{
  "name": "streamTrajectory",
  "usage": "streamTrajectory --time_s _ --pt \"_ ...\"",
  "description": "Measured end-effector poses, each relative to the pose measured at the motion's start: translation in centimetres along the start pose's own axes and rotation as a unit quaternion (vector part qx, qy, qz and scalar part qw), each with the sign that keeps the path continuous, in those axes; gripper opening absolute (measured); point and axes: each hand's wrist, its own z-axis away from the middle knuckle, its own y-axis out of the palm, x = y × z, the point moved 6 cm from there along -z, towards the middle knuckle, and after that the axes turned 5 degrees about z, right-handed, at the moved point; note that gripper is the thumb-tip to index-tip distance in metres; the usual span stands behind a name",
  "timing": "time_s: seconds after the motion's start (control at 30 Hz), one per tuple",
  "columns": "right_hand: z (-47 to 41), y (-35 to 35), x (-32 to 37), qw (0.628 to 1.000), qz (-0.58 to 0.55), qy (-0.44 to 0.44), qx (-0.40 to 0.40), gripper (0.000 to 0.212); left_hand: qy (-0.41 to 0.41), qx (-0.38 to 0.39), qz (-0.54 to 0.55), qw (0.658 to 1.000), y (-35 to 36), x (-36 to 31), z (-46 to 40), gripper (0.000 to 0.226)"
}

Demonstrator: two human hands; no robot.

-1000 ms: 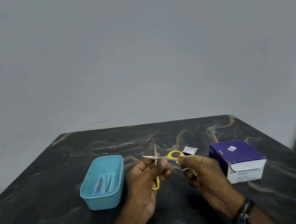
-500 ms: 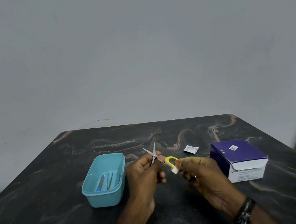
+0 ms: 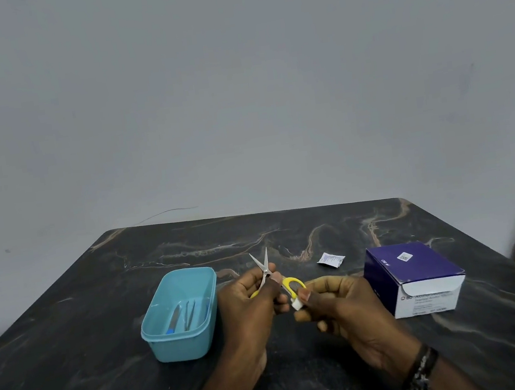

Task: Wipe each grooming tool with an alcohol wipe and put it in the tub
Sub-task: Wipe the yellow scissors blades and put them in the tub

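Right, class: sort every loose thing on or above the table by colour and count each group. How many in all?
Blue: 1, the tub
Yellow-handled: 1, the scissors
White: 2, the wipe and the sachet
Purple: 1, the box
Metal tools in the tub: 2 clear, the file and the tweezers; any more is unclear
Total: 7

On the table (image 3: 101,313), the tub (image 3: 171,347) sits at the left with a few tools (image 3: 183,315) lying in it, and the box (image 3: 414,275) sits at the right. Between them the left hand (image 3: 247,304) and right hand (image 3: 342,304) hold the scissors (image 3: 272,278) and a wipe (image 3: 297,305), blades pointing far. A sachet (image 3: 331,259) lies on the table behind the right hand, left of the box.
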Motion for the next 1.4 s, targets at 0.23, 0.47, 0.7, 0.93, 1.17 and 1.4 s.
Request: streamTrajectory --time_s 0.23,0.47,0.7,0.93,1.17,1.4 --pt "0.4 -0.5 1.2 0.994 0.062 -0.078 -0.054 0.028 0.017 -0.008 -0.045 0.999 -0.1 0.0 -0.1 0.017" --pt "0.1 -0.3 1.0 0.985 0.12 -0.112 -0.051 0.017 0.006 -0.004 -0.044 0.999 -0.1 -0.3 0.3 0.016" --pt "-0.1 0.0 0.7 0.995 0.048 -0.085 0.0 0.034 -0.039 -0.02 0.01 0.999 -0.6 0.1 0.1 0.007" --pt "-0.5 -0.6 0.0 0.998 0.031 -0.045 -0.025 0.038 -0.04 -0.013 0.029 0.999 -0.3 0.1 0.1 0.008" --pt "-0.5 -0.7 -0.2 1.0 0.013 -0.017 -0.023 0.041 -0.009 -0.023 -0.022 0.999 -0.4 -0.3 0.1 0.019" --pt "-0.5 -1.2 -0.1 0.999 0.024 -0.017 -0.044 0.037 -0.01 -0.014 -0.019 1.0 -0.4 -0.3 0.1 0.02"
